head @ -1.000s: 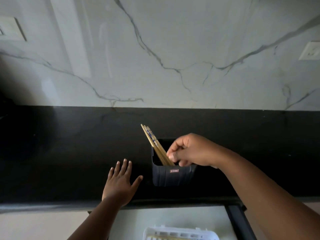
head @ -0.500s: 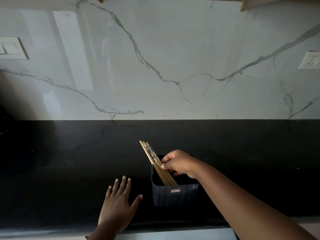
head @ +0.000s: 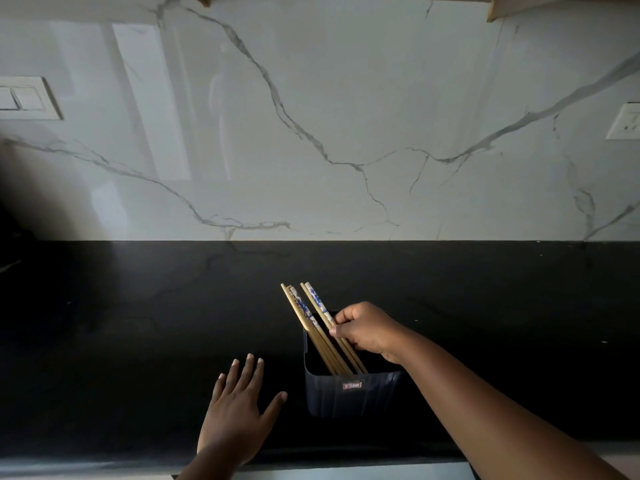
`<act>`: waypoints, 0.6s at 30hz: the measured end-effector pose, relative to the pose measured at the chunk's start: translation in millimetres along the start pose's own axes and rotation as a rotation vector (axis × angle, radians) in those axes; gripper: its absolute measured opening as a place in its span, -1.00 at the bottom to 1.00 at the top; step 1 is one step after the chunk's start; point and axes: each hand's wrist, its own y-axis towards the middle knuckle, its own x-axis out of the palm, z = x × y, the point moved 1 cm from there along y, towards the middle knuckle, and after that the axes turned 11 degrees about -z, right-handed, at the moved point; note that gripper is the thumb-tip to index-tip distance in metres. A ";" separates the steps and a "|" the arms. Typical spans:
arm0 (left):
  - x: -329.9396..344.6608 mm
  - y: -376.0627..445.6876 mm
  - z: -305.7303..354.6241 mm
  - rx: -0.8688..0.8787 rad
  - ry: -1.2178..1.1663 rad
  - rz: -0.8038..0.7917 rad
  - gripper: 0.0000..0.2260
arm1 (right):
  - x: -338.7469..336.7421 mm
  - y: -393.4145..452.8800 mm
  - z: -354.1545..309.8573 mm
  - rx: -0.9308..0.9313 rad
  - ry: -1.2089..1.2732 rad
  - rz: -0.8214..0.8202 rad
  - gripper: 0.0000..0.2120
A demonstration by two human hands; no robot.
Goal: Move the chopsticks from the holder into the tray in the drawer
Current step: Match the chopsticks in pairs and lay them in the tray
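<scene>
A dark blue square holder (head: 349, 396) stands on the black countertop (head: 138, 323) near its front edge. Several wooden chopsticks (head: 306, 320) with blue-and-white patterned tops lean to the left out of it. My right hand (head: 367, 329) is over the holder, its thumb and fingers pinched on two of the chopsticks, which stand a little apart from the others. My left hand (head: 239, 420) lies flat on the counter left of the holder, fingers spread. The drawer and its tray are out of view.
A white marble backsplash (head: 311, 133) rises behind the counter, with a switch plate (head: 24, 98) at the left and a socket (head: 627, 121) at the right. Wooden cabinet undersides show at the top edge. The counter's front edge runs along the bottom.
The view has tilted up, so the drawer tray dropped out of sight. My right hand closed on two chopsticks and pulled them rightward from the bunch. My left hand stayed flat.
</scene>
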 end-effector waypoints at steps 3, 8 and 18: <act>-2.6 -0.6 1.3 0.000 -0.013 -0.003 -0.24 | -9.1 -10.0 -7.4 -0.063 0.077 0.052 -0.93; -5.4 -1.3 2.5 -0.004 -0.027 -0.046 -0.25 | -32.8 -40.6 -28.8 -0.265 0.369 0.179 -0.92; -87.4 -3.8 24.1 0.180 -0.683 0.613 -0.77 | -47.9 -103.8 -67.0 -0.477 0.584 0.201 -0.88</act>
